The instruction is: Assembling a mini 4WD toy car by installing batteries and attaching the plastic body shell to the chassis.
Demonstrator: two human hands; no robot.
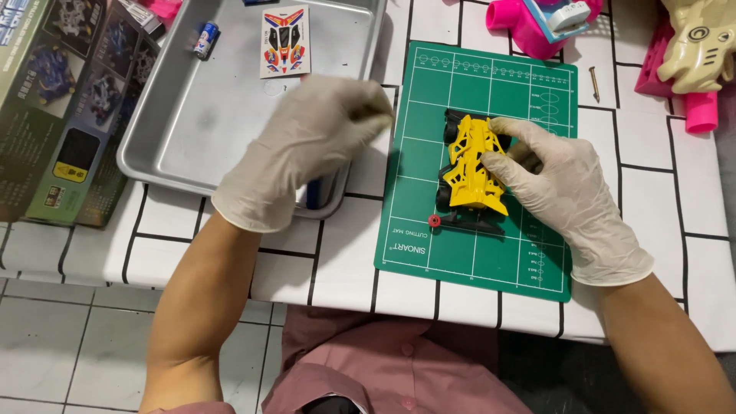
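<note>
Right hand (563, 192) grips yellow toy car (471, 165) on green mat (475, 261).

table (675, 199): white, black grid lines | floor (46, 337): pale grey tiles | light: even

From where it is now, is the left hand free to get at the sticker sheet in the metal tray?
Probably yes. The left hand hangs over the tray's near corner, and the sticker sheet lies flat on the tray floor just beyond it, with nothing between them. A small battery lies off to the side.
</note>
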